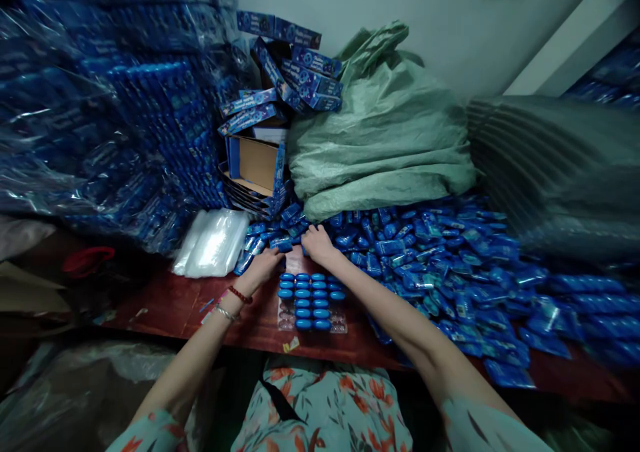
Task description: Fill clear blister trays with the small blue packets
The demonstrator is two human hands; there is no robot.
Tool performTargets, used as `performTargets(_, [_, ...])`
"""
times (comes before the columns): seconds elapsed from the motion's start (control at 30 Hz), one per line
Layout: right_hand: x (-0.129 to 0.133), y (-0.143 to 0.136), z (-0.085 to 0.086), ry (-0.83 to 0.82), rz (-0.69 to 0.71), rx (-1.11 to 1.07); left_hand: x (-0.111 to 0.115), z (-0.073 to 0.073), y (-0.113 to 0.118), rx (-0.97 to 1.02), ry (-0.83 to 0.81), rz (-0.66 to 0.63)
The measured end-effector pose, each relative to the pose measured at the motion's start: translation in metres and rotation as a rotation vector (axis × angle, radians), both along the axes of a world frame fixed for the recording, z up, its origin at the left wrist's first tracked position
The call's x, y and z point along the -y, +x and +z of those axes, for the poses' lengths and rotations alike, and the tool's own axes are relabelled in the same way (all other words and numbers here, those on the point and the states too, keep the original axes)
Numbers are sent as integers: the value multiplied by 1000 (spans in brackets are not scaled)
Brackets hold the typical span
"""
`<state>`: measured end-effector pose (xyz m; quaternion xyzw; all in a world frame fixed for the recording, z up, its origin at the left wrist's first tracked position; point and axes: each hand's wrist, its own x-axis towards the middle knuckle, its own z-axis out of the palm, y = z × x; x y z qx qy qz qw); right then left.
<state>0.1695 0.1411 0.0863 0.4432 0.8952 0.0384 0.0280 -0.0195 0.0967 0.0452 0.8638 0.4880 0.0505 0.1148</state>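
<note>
A person's two hands reach into a heap of small blue packets (440, 272) spread across the right half and far edge of a red-brown bench (165, 305). The left hand (264, 265) lies curled, knuckles up, on packets near the far edge; whether it grips one cannot be told. The right hand (317, 242), just beside it, presses its fingers into the pile, its grasp likewise hidden. Between the forearms, toward the near edge, a clear tray (313, 302) holds rows of blue oval pieces, its nearest row unfilled. The packets look light, glossy and film-wrapped, so they are likely slippery and apt to slide off one another; pinching one by its short ends or flat faces would seem the surest hold. A stack of clear plastic bags (213, 242) lies left of the hands. Green woven sacks (380, 139) and blue cartons (290, 72) rise behind the far edge.
</note>
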Motion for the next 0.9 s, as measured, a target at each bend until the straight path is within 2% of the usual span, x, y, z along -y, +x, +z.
performTargets(0.1, [-3, -17, -9, 0, 11, 40, 9, 2, -2, -44, 3, 32])
performTargets(0.23, [5, -7, -24, 34, 13, 54, 35, 1, -24, -33, 20, 148])
performTargets(0.3, [6, 3, -28, 56, 31, 39, 51, 4, -38, 148, 50, 265])
performTargets(0.37, [5, 10, -31, 75, 50, 16, 70, 9, -48, 413, 47, 415])
performTargets(0.47, [1, 11, -32, 89, 63, -22, 103, 16, -45, 678, -25, 532])
performTargets(0.57, [-2, 10, -27, 89, 69, -80, 133, 12, -25, 703, 25, 484])
performTargets(0.7, [8, 28, -8, 96, 53, -225, 153, -15, 1, 563, 170, 297])
performTargets(0.8, [38, 62, 7, 40, -30, -705, 152, -30, 2, 413, 346, 170])
performTargets(0.87, [70, 90, 15, -37, -141, -1016, 148, -30, -1, 343, 411, 91])
performTargets(0.9, [87, 103, 17, -85, -187, -1085, 146, -28, -3, 318, 419, 52])
